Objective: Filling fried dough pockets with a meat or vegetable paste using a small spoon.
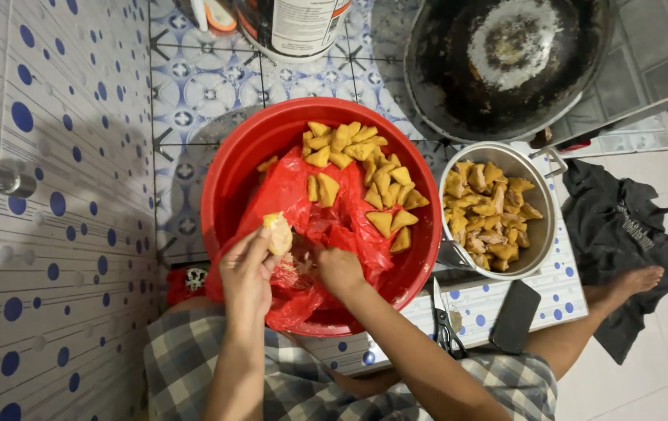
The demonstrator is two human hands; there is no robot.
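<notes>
Left hand (249,269), lower centre of frame, pinched one yellow tofu puff (279,232) between thumb and fingers, raised over the near rim of the red basin (225,175), seemingly so its cut side faced the other hand. Right hand (339,269) lay curled down in the red plastic bag (310,234) lining the basin; whether it grasped anything I could not tell. Unfilled tofu pieces (365,175) were heaped toward the basin's far side. A metal pot (546,226), right of centre, held darker finished pieces (488,214). An empty black wok (505,62) sat upper right; scissors (444,323) and a dark flat phone-like object (515,316) lay on the tiled step.
</notes>
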